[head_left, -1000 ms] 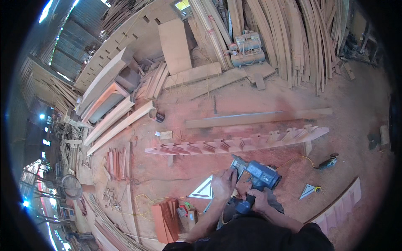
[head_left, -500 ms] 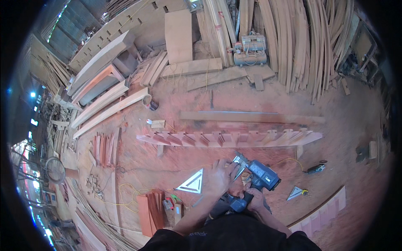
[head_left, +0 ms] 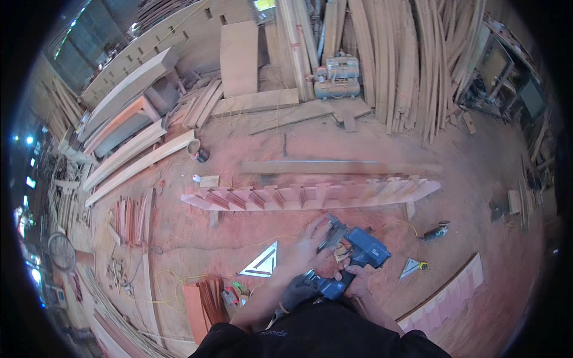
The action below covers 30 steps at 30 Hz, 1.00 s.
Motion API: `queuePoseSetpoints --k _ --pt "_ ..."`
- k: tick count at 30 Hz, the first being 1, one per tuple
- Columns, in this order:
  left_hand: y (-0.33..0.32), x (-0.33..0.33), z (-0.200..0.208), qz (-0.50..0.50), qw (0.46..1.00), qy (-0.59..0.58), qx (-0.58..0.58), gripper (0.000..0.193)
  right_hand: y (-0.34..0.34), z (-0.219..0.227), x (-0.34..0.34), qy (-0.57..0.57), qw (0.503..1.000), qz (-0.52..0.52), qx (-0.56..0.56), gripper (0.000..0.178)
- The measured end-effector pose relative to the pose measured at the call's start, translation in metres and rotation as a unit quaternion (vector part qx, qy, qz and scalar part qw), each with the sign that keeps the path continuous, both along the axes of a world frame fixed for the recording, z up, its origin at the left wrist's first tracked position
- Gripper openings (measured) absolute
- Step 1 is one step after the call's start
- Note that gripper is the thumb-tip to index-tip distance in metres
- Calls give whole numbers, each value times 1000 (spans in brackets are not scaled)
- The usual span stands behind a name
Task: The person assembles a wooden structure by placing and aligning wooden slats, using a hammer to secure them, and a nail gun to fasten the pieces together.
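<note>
Left fingers (head_left: 316, 229) shifted forward, right fingers (head_left: 357, 279) around nail gun (head_left: 367, 247)

Glare dots the dim left side, the left hand (head_left: 313, 246) blurs, and edges bend near the rim.

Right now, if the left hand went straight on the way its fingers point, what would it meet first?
Probably the blue power tool, at its grey front end, close by the blurred left hand; beyond that lies the notched pink beam, though depth is unclear.
</note>
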<state>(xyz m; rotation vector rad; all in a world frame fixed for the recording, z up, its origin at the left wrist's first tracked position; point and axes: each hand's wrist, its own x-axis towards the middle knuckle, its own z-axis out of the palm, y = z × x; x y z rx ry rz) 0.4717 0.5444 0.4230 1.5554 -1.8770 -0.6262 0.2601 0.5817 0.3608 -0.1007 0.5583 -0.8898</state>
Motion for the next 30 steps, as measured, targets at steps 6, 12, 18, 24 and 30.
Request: queuePoseSetpoints --k 6,12,18,24,30 --pt "48 50 -3 8 996 74 59 45 21 -9 -19 0 996 -69 50 15" --pt "102 87 17 194 929 215 230 40 18 -6 -63 -60 974 -193 104 15" --pt "59 -31 67 -61 994 37 80 38 34 -5 -139 -50 966 -245 68 18" --pt "-19 -247 76 -242 957 -156 -32 62 73 3 -211 -30 969 -247 -15 21" --pt "-15 -331 57 -257 953 -153 -51 64 99 19 -267 7 966 -257 8 21"
